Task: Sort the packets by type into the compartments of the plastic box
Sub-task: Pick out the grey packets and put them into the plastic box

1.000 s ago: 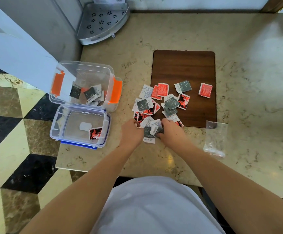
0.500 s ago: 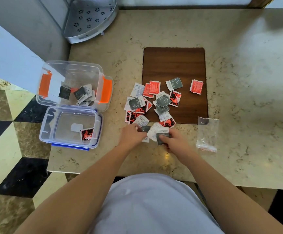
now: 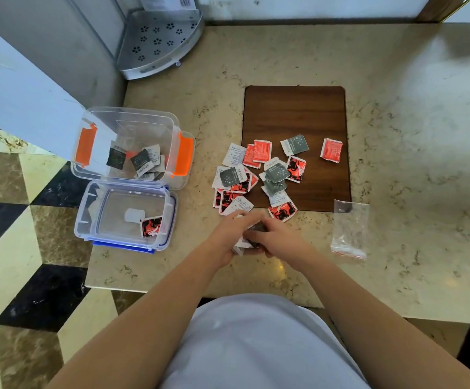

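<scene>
A heap of small packets (image 3: 259,175), grey, white and red-and-black, lies on the counter and the near edge of a brown wooden board (image 3: 294,113). One red packet (image 3: 331,150) lies apart on the board's right side. My left hand (image 3: 229,234) and my right hand (image 3: 277,238) meet just in front of the heap, both closed on a small stack of grey and white packets (image 3: 245,244). The clear plastic box (image 3: 128,122) with orange clasps at the left holds several grey packets (image 3: 141,162). Its lid (image 3: 88,217) lies in front with one red-and-black packet (image 3: 151,226) on it.
An empty clear plastic bag (image 3: 350,230) lies right of my hands. A grey perforated corner shelf (image 3: 158,40) sits at the back left by the wall. The counter's left edge runs beside the box, with tiled floor (image 3: 17,248) below.
Both hands drew back from the heap toward me and came together, gathering loose grey and white packets into one stack held between them.
</scene>
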